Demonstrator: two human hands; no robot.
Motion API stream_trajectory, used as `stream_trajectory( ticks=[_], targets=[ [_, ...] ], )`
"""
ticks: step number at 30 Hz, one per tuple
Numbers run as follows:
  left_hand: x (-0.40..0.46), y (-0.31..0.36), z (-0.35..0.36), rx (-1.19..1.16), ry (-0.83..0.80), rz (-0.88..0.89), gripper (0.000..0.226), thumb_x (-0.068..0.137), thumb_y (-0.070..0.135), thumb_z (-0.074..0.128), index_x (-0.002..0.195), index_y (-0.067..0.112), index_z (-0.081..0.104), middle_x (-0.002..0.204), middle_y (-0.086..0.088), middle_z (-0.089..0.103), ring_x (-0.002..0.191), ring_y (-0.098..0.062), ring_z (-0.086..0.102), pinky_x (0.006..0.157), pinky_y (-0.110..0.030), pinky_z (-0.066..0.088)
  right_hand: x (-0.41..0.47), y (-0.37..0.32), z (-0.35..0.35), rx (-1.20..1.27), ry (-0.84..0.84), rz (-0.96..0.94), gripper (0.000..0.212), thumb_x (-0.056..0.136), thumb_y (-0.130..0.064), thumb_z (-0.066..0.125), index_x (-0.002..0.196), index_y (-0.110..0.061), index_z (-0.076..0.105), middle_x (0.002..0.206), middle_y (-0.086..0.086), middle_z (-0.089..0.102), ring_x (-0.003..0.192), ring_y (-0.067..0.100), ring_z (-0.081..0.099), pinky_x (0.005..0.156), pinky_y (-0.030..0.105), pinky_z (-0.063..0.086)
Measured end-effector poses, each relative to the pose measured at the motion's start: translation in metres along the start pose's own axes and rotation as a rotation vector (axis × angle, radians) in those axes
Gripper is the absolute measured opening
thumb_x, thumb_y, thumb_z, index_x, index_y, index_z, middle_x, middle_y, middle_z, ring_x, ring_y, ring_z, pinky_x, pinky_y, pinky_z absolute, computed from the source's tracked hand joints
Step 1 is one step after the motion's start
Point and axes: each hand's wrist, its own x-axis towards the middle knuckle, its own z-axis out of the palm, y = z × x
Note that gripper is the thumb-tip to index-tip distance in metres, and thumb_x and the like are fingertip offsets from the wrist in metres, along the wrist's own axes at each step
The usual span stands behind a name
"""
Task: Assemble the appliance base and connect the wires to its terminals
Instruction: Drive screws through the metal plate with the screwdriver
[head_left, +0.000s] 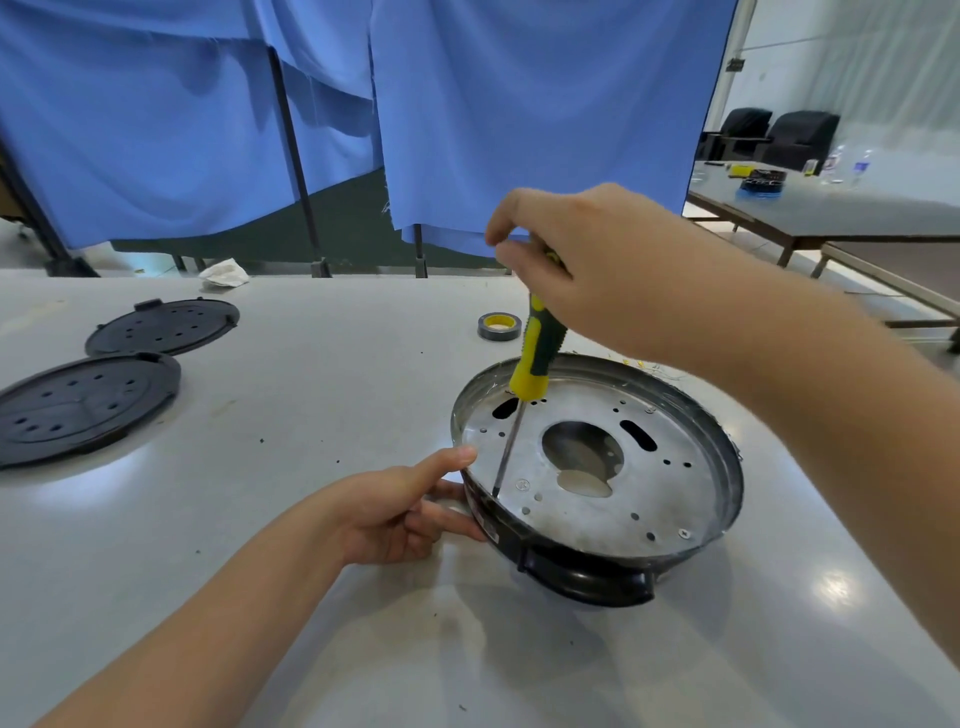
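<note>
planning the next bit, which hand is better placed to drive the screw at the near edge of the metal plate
Right. The right hand grips the screwdriver, its tip at the near-left edge of the metal plate. The left hand holds the appliance base by its rim, steadying it.

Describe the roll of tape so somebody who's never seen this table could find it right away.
On the grey table, look just beyond the round metal appliance base, near the screwdriver handle. The tape roll lies flat there, a small dark ring with a yellow core, far smaller than the two black perforated discs at left.
</note>
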Motion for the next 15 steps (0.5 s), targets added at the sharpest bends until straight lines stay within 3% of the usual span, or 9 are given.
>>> stream_trajectory(
  ticks=[3, 7, 10, 13, 15],
  targets=[
    [0.0, 0.0, 0.0, -0.007, 0.001, -0.001, 0.061, 0.055, 0.057, 0.076, 0.098, 0.014, 0.064, 0.108, -0.02, 0.072, 0.037, -0.005, 0.024, 0.041, -0.014, 0.033, -0.003, 0.001, 0.002, -0.124, 0.008, 0.016, 0.035, 0.098, -0.049, 0.035, 0.113, -0.021, 0.049, 0.079, 0.002, 0.057, 0.07, 0.024, 0.053, 0.059, 0.033, 0.04],
    [-0.001, 0.0, -0.001, -0.021, -0.008, -0.006, 0.06, 0.053, 0.056, 0.078, 0.095, 0.015, 0.066, 0.1, -0.018, 0.074, 0.037, -0.004, 0.024, 0.041, -0.013, 0.032, -0.003, 0.004, -0.01, 0.159, -0.238, 0.069, 0.015, 0.096, -0.028, 0.033, 0.104, -0.032, 0.045, 0.093, -0.014, 0.048, 0.073, 0.005, 0.049, 0.058, 0.025, 0.032],
    [0.0, 0.0, -0.001, -0.025, -0.015, -0.011, 0.06, 0.055, 0.056, 0.077, 0.097, 0.014, 0.066, 0.096, -0.017, 0.074, 0.037, -0.004, 0.025, 0.041, -0.013, 0.033, -0.003, 0.005, -0.011, 0.099, -0.196, 0.034, 0.01, 0.097, -0.035, 0.041, 0.104, -0.031, 0.046, 0.079, -0.014, 0.049, 0.063, 0.005, 0.049, 0.053, 0.024, 0.03],
    [-0.001, 0.001, 0.0, -0.01, -0.011, -0.01, 0.06, 0.054, 0.056, 0.077, 0.096, 0.015, 0.065, 0.094, -0.015, 0.074, 0.036, -0.004, 0.025, 0.041, -0.013, 0.032, -0.001, 0.002, -0.006, -0.134, -0.05, 0.013, 0.049, 0.088, -0.068, 0.039, 0.087, -0.02, 0.045, 0.063, -0.003, 0.046, 0.054, 0.013, 0.042, 0.049, 0.03, 0.029],
    [-0.001, 0.001, 0.001, 0.004, -0.018, -0.01, 0.061, 0.053, 0.057, 0.076, 0.096, 0.016, 0.064, 0.088, -0.013, 0.074, 0.037, -0.005, 0.024, 0.041, -0.013, 0.032, -0.001, 0.002, -0.004, -0.236, -0.003, 0.022, 0.06, 0.084, -0.075, 0.03, 0.078, -0.017, 0.042, 0.062, 0.0, 0.045, 0.053, 0.015, 0.04, 0.048, 0.031, 0.028]
  ],
)
